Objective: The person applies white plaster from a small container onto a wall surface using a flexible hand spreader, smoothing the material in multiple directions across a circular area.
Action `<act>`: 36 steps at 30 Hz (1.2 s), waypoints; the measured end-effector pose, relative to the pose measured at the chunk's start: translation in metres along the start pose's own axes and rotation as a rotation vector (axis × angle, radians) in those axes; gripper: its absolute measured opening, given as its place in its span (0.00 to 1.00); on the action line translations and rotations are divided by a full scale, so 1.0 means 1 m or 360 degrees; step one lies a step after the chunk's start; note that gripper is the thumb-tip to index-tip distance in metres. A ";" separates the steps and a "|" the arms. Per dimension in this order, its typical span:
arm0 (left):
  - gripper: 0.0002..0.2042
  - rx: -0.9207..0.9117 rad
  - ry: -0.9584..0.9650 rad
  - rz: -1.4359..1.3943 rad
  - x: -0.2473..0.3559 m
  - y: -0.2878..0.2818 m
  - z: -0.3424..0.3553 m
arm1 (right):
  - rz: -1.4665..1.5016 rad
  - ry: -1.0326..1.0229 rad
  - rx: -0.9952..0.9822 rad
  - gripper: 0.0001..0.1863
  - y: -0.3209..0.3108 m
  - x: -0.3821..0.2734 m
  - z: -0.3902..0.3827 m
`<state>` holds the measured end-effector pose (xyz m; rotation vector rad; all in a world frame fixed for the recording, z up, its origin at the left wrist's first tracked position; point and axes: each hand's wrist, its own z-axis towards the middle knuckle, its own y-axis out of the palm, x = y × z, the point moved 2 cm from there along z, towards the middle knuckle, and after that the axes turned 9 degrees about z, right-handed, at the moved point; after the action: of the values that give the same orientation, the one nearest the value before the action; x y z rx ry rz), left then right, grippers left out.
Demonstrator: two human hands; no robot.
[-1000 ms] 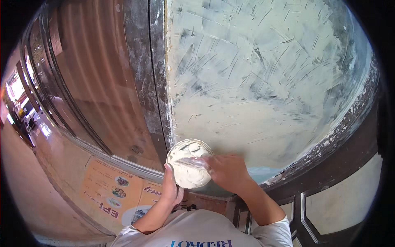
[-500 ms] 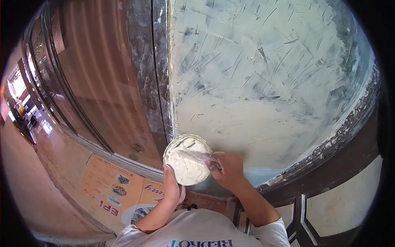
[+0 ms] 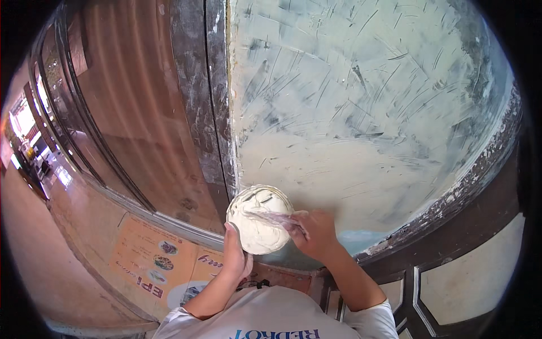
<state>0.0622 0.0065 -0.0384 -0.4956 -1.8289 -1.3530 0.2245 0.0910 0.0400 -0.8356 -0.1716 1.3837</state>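
Round tub (image 3: 230, 208) of pale paste (image 3: 262, 236) at lower centre of frame; left hand (image 3: 235, 255) grasping its left side, thumb by the rim; right hand (image 3: 316, 234) closed round a smeared spatula (image 3: 272, 217), which reaches leftward across the paste, depth unclear; patchily coated wall (image 3: 367, 85) fills upper right; orange printed sheet (image 3: 132, 248) lower left
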 end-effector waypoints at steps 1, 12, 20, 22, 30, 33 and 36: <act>0.33 -0.0014 0.0044 0.0042 -0.004 -0.002 0.001 | -0.0075 -0.0016 -0.0024 0.10 -0.001 -0.005 0.002; 0.31 -0.0007 0.0209 0.0088 -0.008 0.002 0.002 | 0.0042 0.0273 0.0196 0.10 0.005 -0.002 -0.002; 0.29 0.0006 0.0181 0.0111 -0.010 -0.001 0.003 | -0.0061 0.0243 0.0097 0.09 0.004 -0.005 0.000; 0.29 -0.0009 0.0167 0.0130 -0.005 0.001 0.002 | -0.0127 0.0207 0.0053 0.08 0.005 -0.007 0.001; 0.29 -0.0043 0.0045 -0.0031 -0.004 0.000 0.007 | 0.0013 0.0193 0.0013 0.08 0.001 0.008 -0.004; 0.29 -0.0059 0.0083 0.0001 -0.006 0.003 0.006 | -0.0121 0.0116 -0.0005 0.09 0.006 -0.005 0.000; 0.30 -0.0082 0.0144 0.0014 -0.007 0.000 0.007 | -0.0203 0.0101 -0.0011 0.09 0.006 -0.014 0.002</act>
<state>0.0633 0.0139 -0.0446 -0.4613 -1.7202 -1.3972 0.2155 0.0786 0.0427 -0.8589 -0.1776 1.2360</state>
